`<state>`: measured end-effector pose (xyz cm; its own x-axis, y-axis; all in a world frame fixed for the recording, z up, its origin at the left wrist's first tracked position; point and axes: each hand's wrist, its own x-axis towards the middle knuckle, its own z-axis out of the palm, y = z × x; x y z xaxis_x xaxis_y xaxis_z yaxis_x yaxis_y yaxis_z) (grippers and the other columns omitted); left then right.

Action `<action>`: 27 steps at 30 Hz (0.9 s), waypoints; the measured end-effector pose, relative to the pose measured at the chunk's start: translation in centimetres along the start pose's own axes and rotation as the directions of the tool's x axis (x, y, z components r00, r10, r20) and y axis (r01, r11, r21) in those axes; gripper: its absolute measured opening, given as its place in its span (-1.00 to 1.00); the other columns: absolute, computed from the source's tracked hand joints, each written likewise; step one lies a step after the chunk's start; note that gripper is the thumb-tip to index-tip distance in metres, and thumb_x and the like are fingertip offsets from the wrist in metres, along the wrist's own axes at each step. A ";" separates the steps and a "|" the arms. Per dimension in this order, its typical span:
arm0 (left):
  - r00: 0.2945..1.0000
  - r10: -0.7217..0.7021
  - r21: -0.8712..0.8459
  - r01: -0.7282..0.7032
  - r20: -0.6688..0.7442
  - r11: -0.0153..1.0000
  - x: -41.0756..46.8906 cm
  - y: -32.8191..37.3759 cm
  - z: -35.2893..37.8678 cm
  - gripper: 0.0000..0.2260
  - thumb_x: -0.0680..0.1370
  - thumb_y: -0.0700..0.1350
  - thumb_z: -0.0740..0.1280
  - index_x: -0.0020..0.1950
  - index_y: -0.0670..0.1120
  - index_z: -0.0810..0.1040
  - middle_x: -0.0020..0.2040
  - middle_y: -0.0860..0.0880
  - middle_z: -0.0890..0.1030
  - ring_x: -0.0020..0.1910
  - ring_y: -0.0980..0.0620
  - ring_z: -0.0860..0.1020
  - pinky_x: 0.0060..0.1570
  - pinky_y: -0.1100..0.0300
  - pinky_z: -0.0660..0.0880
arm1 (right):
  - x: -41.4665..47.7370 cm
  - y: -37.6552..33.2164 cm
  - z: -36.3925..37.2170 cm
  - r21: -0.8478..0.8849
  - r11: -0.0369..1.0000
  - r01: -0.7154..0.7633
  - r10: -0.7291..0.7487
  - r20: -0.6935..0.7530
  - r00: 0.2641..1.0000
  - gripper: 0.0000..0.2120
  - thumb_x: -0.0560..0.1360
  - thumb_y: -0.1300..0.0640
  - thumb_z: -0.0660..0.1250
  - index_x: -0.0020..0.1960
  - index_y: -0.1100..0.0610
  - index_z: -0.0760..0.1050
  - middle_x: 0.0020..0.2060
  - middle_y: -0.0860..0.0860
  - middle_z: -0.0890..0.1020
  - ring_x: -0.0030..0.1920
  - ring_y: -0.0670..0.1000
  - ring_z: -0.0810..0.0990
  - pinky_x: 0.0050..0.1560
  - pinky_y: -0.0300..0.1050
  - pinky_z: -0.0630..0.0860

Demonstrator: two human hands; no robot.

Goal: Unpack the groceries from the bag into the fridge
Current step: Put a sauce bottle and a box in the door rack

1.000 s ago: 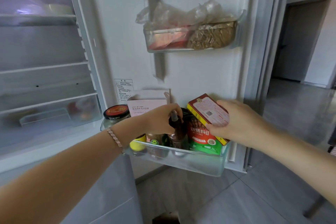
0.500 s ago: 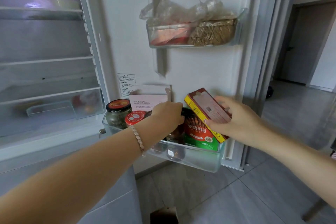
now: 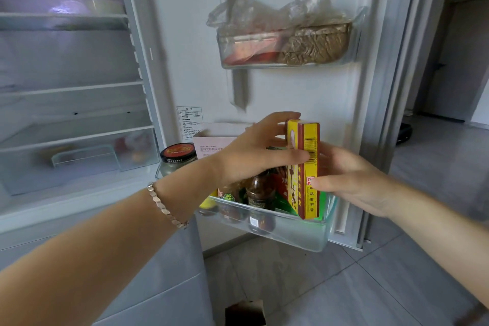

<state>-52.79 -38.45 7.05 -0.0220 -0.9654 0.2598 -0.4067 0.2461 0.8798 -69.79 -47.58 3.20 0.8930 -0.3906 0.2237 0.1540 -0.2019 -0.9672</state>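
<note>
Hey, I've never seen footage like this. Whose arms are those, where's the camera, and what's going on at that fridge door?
There is no machine here. A person wears one wide-angle camera on the head, looking forward and down, so the arms are their own, and this is the only view. The fridge door stands open. The left hand, with a bracelet on its wrist, and the right hand both grip a red and yellow box. The box is upright, with its bottom inside the lower door bin at the right end. That bin also holds a dark bottle, a jar with a red and black lid, and a pale pink carton. The upper door bin holds food in plastic bags.
</note>
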 end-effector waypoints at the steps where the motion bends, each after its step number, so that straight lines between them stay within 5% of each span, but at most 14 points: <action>1: 0.998 0.002 0.030 0.000 -0.062 1.000 0.1 -0.1 0.1 -0.40 0.29 -0.06 0.55 0.26 0.09 0.40 0.14 0.06 0.58 0.09 0.16 0.57 0.08 0.26 0.50 | 0.0 -0.1 0.0 -0.010 1.000 -0.007 0.007 0.017 1.000 -0.27 0.08 0.01 0.60 0.22 -0.04 0.47 0.13 0.08 0.63 0.13 0.07 0.62 0.06 -0.08 0.58; 5: 0.958 0.024 0.093 0.003 -0.285 0.996 0.1 -0.3 0.7 -0.44 0.33 -0.13 0.55 0.26 0.04 0.42 0.03 0.11 0.56 -0.24 0.33 0.57 -0.23 0.46 0.51 | -0.1 -0.8 0.6 -0.229 0.973 -0.014 -0.011 -0.106 0.994 -0.54 0.29 0.23 0.52 0.09 -0.08 0.48 -0.02 -0.11 0.69 -0.01 -0.13 0.66 -0.07 -0.29 0.58; 9: 0.931 0.147 0.273 -0.054 -0.335 0.961 0.6 -0.2 1.2 -0.47 0.35 0.00 0.53 0.25 0.06 0.41 0.02 0.13 0.54 -0.13 0.25 0.55 -0.13 0.32 0.54 | 0.0 -1.6 1.6 -0.590 0.807 -0.006 -0.228 -0.320 0.920 -0.78 0.42 0.06 0.40 0.04 -0.08 0.47 -0.10 -0.15 0.65 -0.15 -0.25 0.63 -0.24 -0.41 0.53; 12: 0.956 0.131 0.496 0.016 -0.261 0.868 0.8 -0.9 -0.1 -0.54 0.46 0.11 0.38 0.32 0.04 0.37 0.15 0.06 0.55 0.04 0.10 0.55 0.06 0.15 0.50 | -0.1 -0.9 1.0 -0.666 0.744 -0.061 -0.272 -0.385 0.882 -0.60 0.44 0.14 0.39 0.21 -0.05 0.33 0.03 -0.09 0.59 -0.03 -0.06 0.63 -0.07 -0.11 0.60; 16: 0.995 -0.055 0.839 0.103 -0.087 0.535 -0.2 -4.0 -1.4 -0.57 0.52 0.07 0.33 0.35 0.01 0.38 0.28 0.01 0.44 0.15 0.04 0.46 0.08 0.20 0.39 | -0.9 1.7 0.9 -0.714 0.699 -0.043 -0.224 -0.276 0.935 -0.21 0.43 0.25 0.40 0.21 -0.52 0.09 0.12 -0.10 0.53 0.01 -0.07 0.61 0.03 -0.06 0.59; 19: 0.999 -0.044 0.784 0.039 -0.015 0.619 -0.9 -5.6 -1.9 -0.63 0.53 -0.06 0.33 0.34 0.00 0.42 0.25 0.00 0.41 0.06 0.10 0.42 0.00 0.36 0.29 | -1.0 3.9 1.3 -0.820 0.563 -0.103 -0.134 -0.214 0.968 -0.40 0.45 0.17 0.40 0.24 -0.38 0.24 0.15 -0.13 0.54 0.09 -0.13 0.57 0.09 -0.14 0.55; 24: 0.999 -0.025 0.715 0.034 -0.022 0.698 -0.1 -6.0 -2.2 -0.75 0.52 -0.11 0.35 0.19 -0.02 0.49 -0.04 0.06 0.35 -0.16 0.17 0.37 -0.11 0.34 0.30 | -1.2 4.1 1.5 -0.898 0.392 -0.201 -0.024 -0.229 0.973 -0.63 0.51 -0.03 0.28 0.30 -0.11 0.32 -0.18 -0.09 0.62 -0.43 -0.18 0.46 -0.39 -0.19 0.42; 27: 0.999 -0.043 0.749 0.035 -0.009 0.662 0.4 -5.8 -2.3 -0.81 0.51 -0.08 0.36 0.11 -0.05 0.53 -0.14 0.05 0.35 -0.18 0.11 0.38 -0.25 0.34 0.30 | -1.3 3.6 1.8 -0.897 0.354 -0.264 -0.004 -0.284 0.959 -0.69 0.53 0.01 0.26 0.23 0.01 0.30 -0.04 -0.06 0.56 -0.30 -0.15 0.50 -0.27 -0.13 0.51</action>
<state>-48.32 -40.12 2.93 0.0032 -0.9743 0.2253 -0.9540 0.0646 0.2929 -69.64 -46.16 -0.76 0.7352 -0.6290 0.2529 -0.5610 -0.7739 -0.2939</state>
